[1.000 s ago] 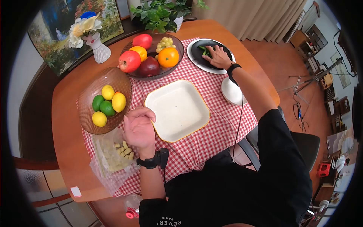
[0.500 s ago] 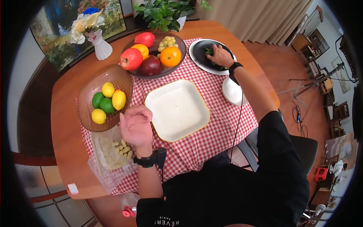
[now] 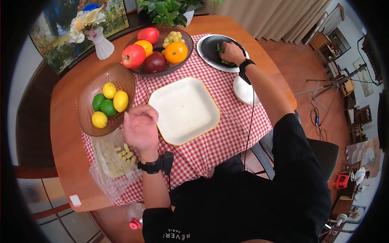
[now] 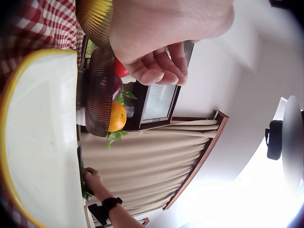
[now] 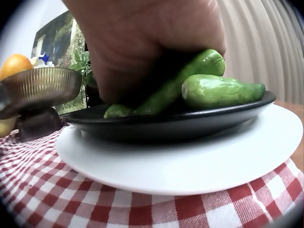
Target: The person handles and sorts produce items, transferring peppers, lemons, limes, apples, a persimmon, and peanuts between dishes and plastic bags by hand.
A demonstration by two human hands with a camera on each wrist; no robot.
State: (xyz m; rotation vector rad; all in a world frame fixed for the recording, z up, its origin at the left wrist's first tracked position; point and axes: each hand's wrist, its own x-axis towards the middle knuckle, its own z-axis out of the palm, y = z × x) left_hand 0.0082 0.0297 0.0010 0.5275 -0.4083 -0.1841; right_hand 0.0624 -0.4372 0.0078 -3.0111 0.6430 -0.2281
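Observation:
My right hand (image 3: 234,53) reaches down to a black plate (image 3: 208,47) stacked on a white plate, its fingers curled round green peppers. In the right wrist view this hand (image 5: 152,35) covers part of a tilted green pepper (image 5: 209,62); another pepper (image 5: 221,91) lies beside it on the plate, and the fingertips are hidden. Palm up and empty, my left hand (image 3: 140,128) stays by the left edge of a white square dish (image 3: 184,109) with a yellow rim. Its fingers hang loosely curled in the left wrist view.
A brown bowl (image 3: 83,109) of lemons and limes stands at the left, and a dark bowl (image 3: 188,60) of mixed fruit behind the dish. A bag of peanuts (image 3: 105,158) lies near the left forearm. A small white plate (image 3: 244,91) sits under the right forearm.
From lying flat with spread fingers over the peppers, the right hand has curled round them. The left hand has stayed beside the dish; the whole view has shifted slightly.

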